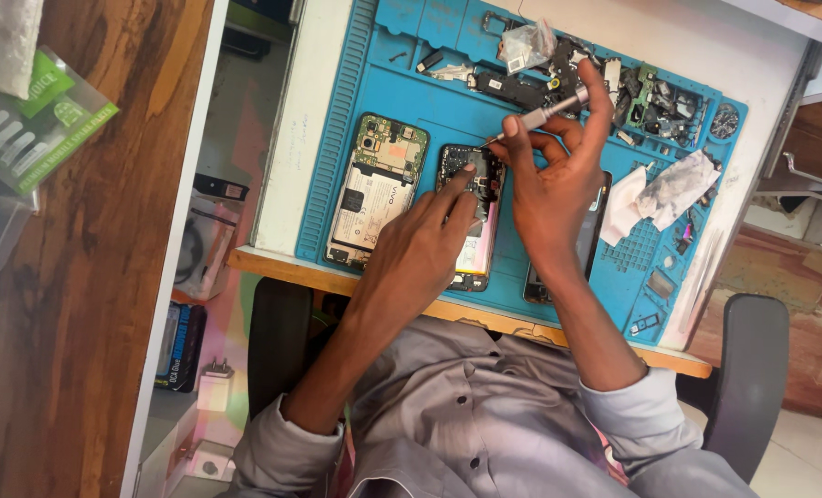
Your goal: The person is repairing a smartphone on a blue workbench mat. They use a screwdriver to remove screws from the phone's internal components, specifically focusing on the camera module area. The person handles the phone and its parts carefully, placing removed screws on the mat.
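Screwdriver (547,112) — a slim silver one — sits pinched between the thumb and fingers of the right hand (554,189), its tip slanting down to the top end of an opened phone (473,214) that lies on a blue work mat (402,83). The left hand (420,249) rests on that phone, fingers spread and unclenched, with the fingertips (466,172) pressing near the tip of the tool; it grips nothing. The two hands are close together, almost touching above the phone. Just to the left lies a second opened phone (377,189), its pale battery and green board showing. A dark phone (588,242) lies partly hidden under the right hand. Along the mat's far edge sits a heap of small dark parts (655,97) — beside crumpled white wrappers (664,189). The mat lies on a white bench (291,138).
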